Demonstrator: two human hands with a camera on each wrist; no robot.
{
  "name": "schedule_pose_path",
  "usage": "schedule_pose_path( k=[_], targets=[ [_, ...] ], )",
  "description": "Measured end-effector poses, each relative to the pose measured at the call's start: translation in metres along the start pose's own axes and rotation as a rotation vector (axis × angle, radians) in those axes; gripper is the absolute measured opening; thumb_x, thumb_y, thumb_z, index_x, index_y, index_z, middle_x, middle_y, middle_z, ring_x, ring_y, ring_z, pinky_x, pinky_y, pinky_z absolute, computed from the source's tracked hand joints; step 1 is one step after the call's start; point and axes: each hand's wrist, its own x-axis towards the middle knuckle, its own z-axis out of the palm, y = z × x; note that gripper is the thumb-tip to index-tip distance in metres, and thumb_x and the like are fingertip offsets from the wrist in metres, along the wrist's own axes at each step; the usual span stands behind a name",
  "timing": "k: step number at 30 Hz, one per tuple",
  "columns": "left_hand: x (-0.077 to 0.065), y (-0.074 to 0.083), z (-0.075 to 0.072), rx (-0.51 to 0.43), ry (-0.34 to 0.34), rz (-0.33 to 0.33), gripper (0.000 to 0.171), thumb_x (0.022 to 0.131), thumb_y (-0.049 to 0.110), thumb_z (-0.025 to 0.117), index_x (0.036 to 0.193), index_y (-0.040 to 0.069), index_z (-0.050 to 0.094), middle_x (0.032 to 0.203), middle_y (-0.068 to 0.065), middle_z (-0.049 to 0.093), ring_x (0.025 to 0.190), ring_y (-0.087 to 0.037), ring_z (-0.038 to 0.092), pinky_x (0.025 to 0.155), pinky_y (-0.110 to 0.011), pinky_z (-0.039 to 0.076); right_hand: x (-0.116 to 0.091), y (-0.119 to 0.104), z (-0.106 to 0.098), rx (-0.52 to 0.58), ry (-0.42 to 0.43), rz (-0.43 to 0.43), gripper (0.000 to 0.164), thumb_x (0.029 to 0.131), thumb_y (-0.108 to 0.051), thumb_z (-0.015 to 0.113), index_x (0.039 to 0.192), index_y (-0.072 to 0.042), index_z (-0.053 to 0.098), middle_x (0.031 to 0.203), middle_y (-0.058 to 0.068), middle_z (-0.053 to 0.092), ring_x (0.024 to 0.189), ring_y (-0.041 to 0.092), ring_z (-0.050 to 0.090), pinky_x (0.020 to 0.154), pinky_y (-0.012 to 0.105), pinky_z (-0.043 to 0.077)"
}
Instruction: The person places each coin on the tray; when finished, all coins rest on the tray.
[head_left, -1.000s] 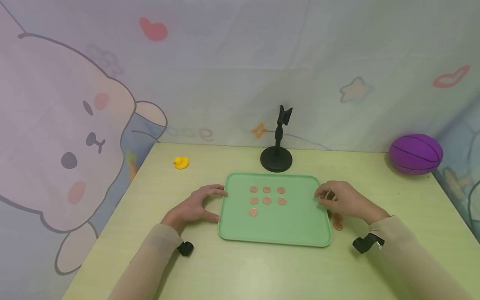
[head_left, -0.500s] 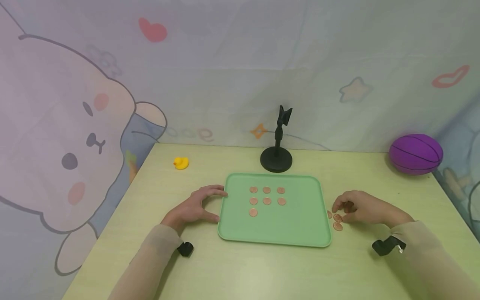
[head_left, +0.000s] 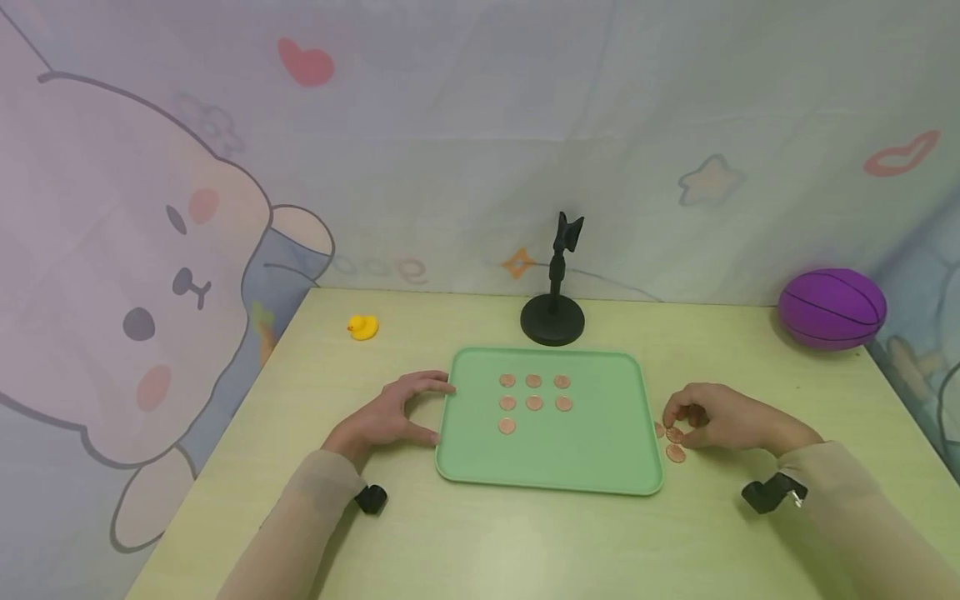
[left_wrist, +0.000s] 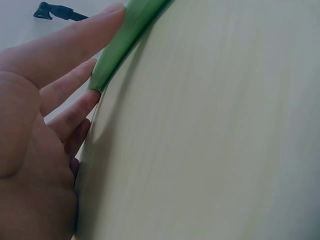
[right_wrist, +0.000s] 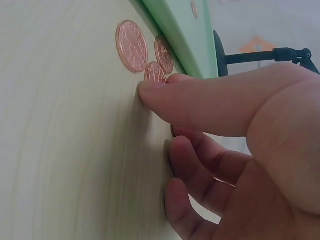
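Observation:
A green tray (head_left: 592,450) lies on the table, bearing several copper coins (head_left: 507,426) in rows toward its left and middle. My left hand (head_left: 390,412) rests at its left edge, thumb and fingers spread apart and touching the rim. Beside the tray's right edge, my right hand (head_left: 723,417) pinches a copper coin (right_wrist: 155,73) between thumb and forefinger, low at the tabletop. Two other copper coins lie close to it: one nearer me (right_wrist: 132,46), and one against the tray's side (right_wrist: 164,54). The right hand's other fingers are curled, their tips near the table.
Behind the tray stands a black stand (head_left: 552,318) with a round base. A yellow rubber duck (head_left: 363,327) sits at the back left, and a purple ball (head_left: 832,308) at the back right corner. A printed cloth (head_left: 450,167) hangs behind the table.
My right hand has left the tray's right rim, moved right and toward me, and come down to the loose coins, where it pinches one. The left hand and tray have stayed put.

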Motion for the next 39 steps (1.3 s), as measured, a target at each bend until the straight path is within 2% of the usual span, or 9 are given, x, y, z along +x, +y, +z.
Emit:
schedule_pose_path(
  k=[8,12,22,30,39],
  targets=[
    [0.0,0.001,0.0,0.008,0.0,0.006,0.069,0.077,0.02,0.095,0.14,0.024,0.067,0.163,-0.002,0.044,0.156,-0.033,0.026,0.127,-0.063,0.014,0.003,-0.005,-0.001,-0.026,-0.008,0.017,0.019,0.088,-0.009,0.083,0.098,-0.019,0.071,0.096,0.001,0.059,0.088,0.015,0.053,0.076,0.025,0.048],
    [0.0,0.001,0.0,0.007,-0.001,0.005,0.068,0.078,0.02,0.095,0.14,0.024,0.067,0.163,-0.002,0.044,0.156,-0.033,0.026,0.127,-0.063,0.014,0.004,-0.006,-0.002,-0.048,-0.019,0.017,0.019,0.088,-0.008,0.082,0.097,-0.02,0.07,0.094,0.001,0.055,0.087,0.014,0.05,0.075,0.025,0.046],
    [0.0,0.001,0.0,-0.01,0.003,-0.001,0.069,0.077,0.018,0.095,0.14,0.023,0.066,0.164,-0.002,0.043,0.156,-0.033,0.024,0.127,-0.063,0.013,0.007,-0.012,-0.003,-0.096,-0.038,-0.039,0.019,0.09,-0.006,0.079,0.093,-0.021,0.067,0.086,0.0,0.049,0.08,0.013,0.044,0.069,0.024,0.039],
    [-0.001,0.0,0.0,-0.003,0.007,0.012,0.07,0.077,0.018,0.095,0.141,0.021,0.066,0.163,-0.004,0.044,0.156,-0.035,0.026,0.126,-0.064,0.013,0.007,-0.009,-0.002,-0.095,-0.034,-0.069,0.019,0.092,-0.005,0.079,0.093,-0.02,0.067,0.088,0.0,0.053,0.082,0.013,0.047,0.07,0.025,0.042],
    [0.0,0.0,0.0,0.0,0.006,0.024,0.07,0.077,0.019,0.095,0.141,0.021,0.066,0.163,-0.004,0.044,0.155,-0.035,0.026,0.126,-0.064,0.013,0.004,-0.008,-0.001,-0.095,-0.024,-0.085,0.018,0.092,-0.006,0.079,0.095,-0.017,0.065,0.091,-0.003,0.058,0.085,0.011,0.054,0.075,0.027,0.051]
  ],
)
